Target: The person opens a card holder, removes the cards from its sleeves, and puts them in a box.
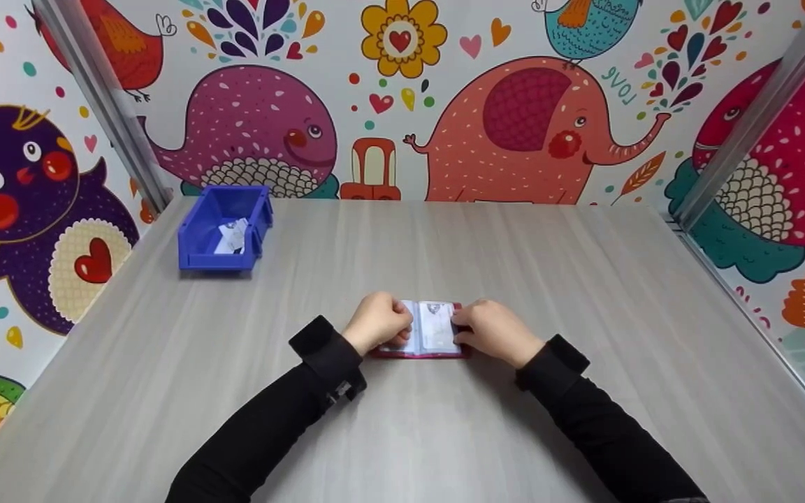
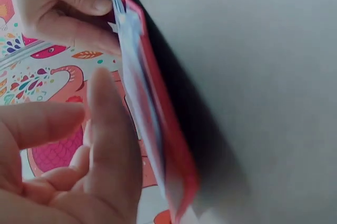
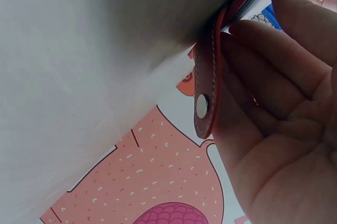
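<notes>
A small red card holder [image 1: 439, 330] lies open on the table, its clear sleeves facing up. A white printed card or paper shows in the right-hand sleeve. My left hand [image 1: 376, 323] is over the left page; in the left wrist view its thumb [image 2: 108, 145] and index finger are bent toward each other with a gap between them, and nothing shows in it. My right hand [image 1: 497, 332] pinches the holder's right edge. Beside its fingers, in the right wrist view, hangs the holder's stitched strap [image 3: 207, 71] with a silver snap.
A blue plastic bin [image 1: 215, 262] stands at the back left of the table [image 1: 402, 426], with white printed cards or papers [image 1: 233, 236] inside. Cartoon-patterned walls [image 1: 402, 105] border the back and sides, with metal posts at the corners.
</notes>
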Tool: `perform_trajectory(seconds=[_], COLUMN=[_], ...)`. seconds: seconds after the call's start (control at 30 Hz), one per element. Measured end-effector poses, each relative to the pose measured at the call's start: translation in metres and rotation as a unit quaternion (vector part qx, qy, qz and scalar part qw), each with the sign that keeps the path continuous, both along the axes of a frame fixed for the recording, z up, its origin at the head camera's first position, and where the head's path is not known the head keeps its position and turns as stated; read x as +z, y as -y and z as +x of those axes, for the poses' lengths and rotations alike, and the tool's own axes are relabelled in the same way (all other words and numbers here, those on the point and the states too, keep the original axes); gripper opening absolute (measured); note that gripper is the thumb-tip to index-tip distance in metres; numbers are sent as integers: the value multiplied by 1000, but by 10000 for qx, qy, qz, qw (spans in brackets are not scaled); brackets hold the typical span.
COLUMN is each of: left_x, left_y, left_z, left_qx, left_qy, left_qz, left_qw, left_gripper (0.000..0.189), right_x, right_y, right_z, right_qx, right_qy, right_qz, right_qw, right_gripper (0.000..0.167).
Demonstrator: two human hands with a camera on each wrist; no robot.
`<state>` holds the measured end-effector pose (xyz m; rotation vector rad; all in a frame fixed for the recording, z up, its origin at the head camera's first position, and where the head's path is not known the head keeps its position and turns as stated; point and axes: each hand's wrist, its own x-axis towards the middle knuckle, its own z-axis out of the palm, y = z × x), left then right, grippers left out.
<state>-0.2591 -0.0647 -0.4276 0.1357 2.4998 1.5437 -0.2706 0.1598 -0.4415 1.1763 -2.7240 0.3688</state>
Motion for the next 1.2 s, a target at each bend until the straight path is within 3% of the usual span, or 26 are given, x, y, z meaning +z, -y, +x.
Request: perform_trajectory(seconds=[0.23,0.7,1.2], left_x=[-2,-6,-5], left_y=[-10,-16,-20], left_z=[-2,-6,-6], left_qx=[-65,144,87], left_qy=[54,400,369], left_qz=[-30,164,-149], left_qw=[10000,9990,9992], left_gripper=[15,14,19], right_x=[-2,-2,-3], right_y=[-1,-1,-1], right_z=[-1,-1,0], right_qx=[63,72,41], right_qy=[-80,-139,-132], right_qz=[-1,-13,-16], right_qw=[9999,9999,9999], right_gripper=[29,31,27])
